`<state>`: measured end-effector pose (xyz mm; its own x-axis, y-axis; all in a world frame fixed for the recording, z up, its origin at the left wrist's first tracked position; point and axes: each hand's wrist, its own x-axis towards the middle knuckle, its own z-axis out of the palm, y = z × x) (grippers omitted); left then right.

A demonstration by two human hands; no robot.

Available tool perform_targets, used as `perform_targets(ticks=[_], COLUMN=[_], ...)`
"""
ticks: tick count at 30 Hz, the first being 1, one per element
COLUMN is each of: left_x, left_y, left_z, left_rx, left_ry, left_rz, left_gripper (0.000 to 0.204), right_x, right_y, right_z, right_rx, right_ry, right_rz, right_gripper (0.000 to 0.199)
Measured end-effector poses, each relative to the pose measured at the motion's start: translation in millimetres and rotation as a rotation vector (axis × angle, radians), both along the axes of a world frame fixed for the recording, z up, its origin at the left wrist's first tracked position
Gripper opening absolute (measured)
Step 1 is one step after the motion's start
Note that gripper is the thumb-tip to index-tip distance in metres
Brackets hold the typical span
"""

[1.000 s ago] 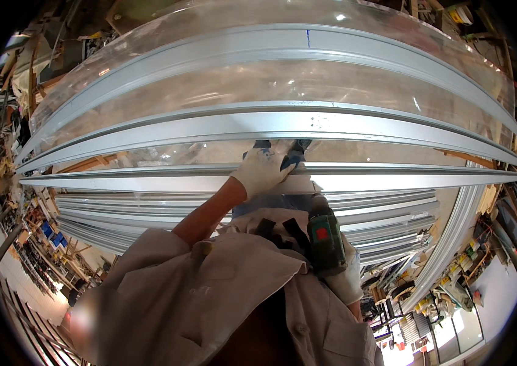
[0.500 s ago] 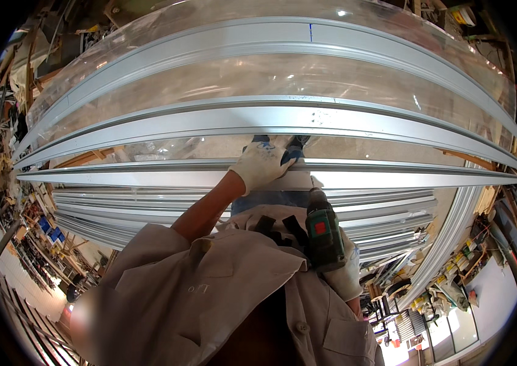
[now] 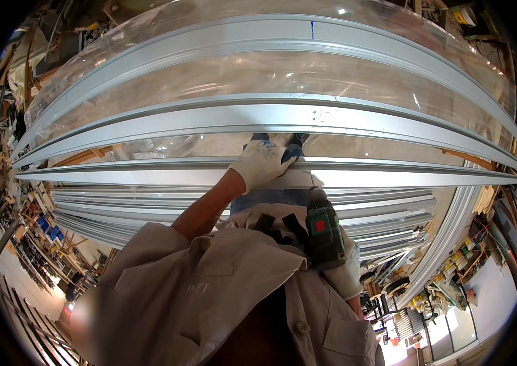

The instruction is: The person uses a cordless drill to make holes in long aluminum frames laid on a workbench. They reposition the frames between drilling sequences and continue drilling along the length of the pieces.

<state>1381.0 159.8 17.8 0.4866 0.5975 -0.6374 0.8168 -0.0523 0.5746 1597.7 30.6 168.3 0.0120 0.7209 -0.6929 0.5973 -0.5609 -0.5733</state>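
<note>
The person wears a beige button-up work shirt with rolled sleeves and chest pockets — white knit gloves, blue-tipped, cover the left hand [image 3: 264, 163] and right hand [image 3: 345, 274].

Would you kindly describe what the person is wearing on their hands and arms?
Both hands wear white knit work gloves. The left hand glove has blue smudges across the knuckles and fingers, and its forearm is bare below a rolled-up beige sleeve. The right hand glove looks plain white; most of that arm is hidden behind the beige button-up shirt.
</note>
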Motion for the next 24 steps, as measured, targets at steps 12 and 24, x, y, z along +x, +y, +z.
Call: perform_targets(ticks=[12, 24], left_x=[-1, -2], left_y=[-4, 2], left_z=[-7, 4], left_rx=[0.029, 0.019], left_ry=[-0.014, -0.005], left_rz=[-0.001, -0.046], left_gripper=[0.062, 0.050], right_x=[0, -1], right_y=[2, 8], right_z=[1, 3], right_rx=[-0.030, -0.039], right_ry=[0.004, -0.003], right_rz=[0.005, 0.017], right_gripper=[0.044, 0.041])
